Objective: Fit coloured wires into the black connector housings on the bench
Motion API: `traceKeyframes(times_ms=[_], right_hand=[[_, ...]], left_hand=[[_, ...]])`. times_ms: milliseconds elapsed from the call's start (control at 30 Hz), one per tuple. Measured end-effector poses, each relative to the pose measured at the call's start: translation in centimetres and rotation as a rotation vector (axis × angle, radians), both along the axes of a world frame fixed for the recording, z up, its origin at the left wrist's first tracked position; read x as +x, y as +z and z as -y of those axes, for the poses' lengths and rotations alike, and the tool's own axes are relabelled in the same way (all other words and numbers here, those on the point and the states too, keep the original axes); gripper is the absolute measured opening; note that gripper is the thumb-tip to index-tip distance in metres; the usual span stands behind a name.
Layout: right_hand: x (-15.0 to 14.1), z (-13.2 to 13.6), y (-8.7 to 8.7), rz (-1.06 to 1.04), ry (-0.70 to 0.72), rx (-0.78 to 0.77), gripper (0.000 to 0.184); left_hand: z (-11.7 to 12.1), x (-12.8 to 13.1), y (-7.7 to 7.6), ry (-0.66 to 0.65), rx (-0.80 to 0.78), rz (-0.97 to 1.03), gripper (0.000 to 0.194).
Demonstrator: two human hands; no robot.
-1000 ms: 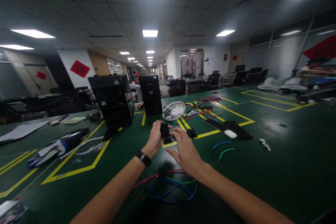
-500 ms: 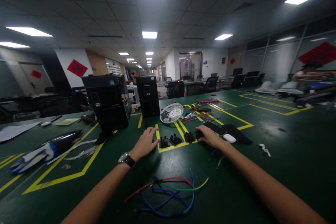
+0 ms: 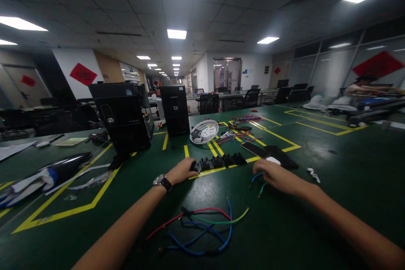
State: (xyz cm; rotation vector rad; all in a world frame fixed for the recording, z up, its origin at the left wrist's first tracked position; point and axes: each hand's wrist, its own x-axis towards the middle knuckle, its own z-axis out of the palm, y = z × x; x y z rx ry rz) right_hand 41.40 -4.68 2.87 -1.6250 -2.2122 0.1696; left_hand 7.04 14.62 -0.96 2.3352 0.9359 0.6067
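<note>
"Parts, black ones (image 3: 218, 161), lined up close together on the green table (image 3: 268, 228). Take that row as the centre of our clock. Where's the left hand (image 3: 182, 171)?"

"At nine, against the end part. Its fingers and thumb are half curled around that end. I can't tell if it grips the part or only touches it."

"And the right hand (image 3: 270, 173)?"

"Between three and four, palm down, apart from the row. Its fingers are bent and loosely bunched, above a short blue wire (image 3: 257, 176) that runs out from beneath them. I can't tell if they pinch it. A short green wire (image 3: 262, 190) lies just below the hand."

"Anything at six?"

"A loose tangle of wires (image 3: 221, 222), red, blue and green-yellow, well apart from both hands. Yellow tape (image 3: 217, 172) runs along the near side of the row."

"Further out?"

"A white basket (image 3: 210, 130) leans at eleven, with something inside it. Just beyond it stands a narrow black tower (image 3: 174, 111), and a wider black computer case (image 3: 122, 120) is at ten. Thin coloured wires (image 3: 242, 135) are heaped at one."

"What's past the right hand?"

"A phone (image 3: 255, 149) at two, and a white case (image 3: 274, 160) partly hidden by the hand, beside a black pouch (image 3: 283, 158). White earbuds (image 3: 314, 175) lie further out, a little past three. Far off at two, a person (image 3: 357, 88) leans over another work surface."
</note>
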Motion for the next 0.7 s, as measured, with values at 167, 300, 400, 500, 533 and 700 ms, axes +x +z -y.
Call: traceKeyframes(times_ms=[167,300,400,500,533,700], right_hand=[[0.6,5.2,-1.1,0.032,-0.028,-0.079,0.031],[0.1,5.3,-1.3,0.091,-0.06,-0.038,0.018],[-1.8,4.1,-0.2,-0.029,-0.06,0.01,0.015],[-5.8,2.2,1.0,-0.247,-0.063,0.046,0.018],[-7.4,1.4,1.2,-0.313,-0.059,0.056,0.019],[-16.0,-2.6,-0.1,-0.543,0.042,0.045,0.029]], left_hand=[[1.4,4.5,-0.4,0.011,0.004,0.057,0.041],[3.8,5.6,0.0,0.05,-0.057,0.242,0.048],[5.9,4.5,0.5,0.054,-0.391,0.499,0.053],[7.9,2.5,1.1,0.017,-0.767,0.736,0.06],[8.4,1.8,1.3,0.009,-0.837,0.806,0.063],[9.5,-0.9,1.2,0.034,-0.948,1.013,0.076]])
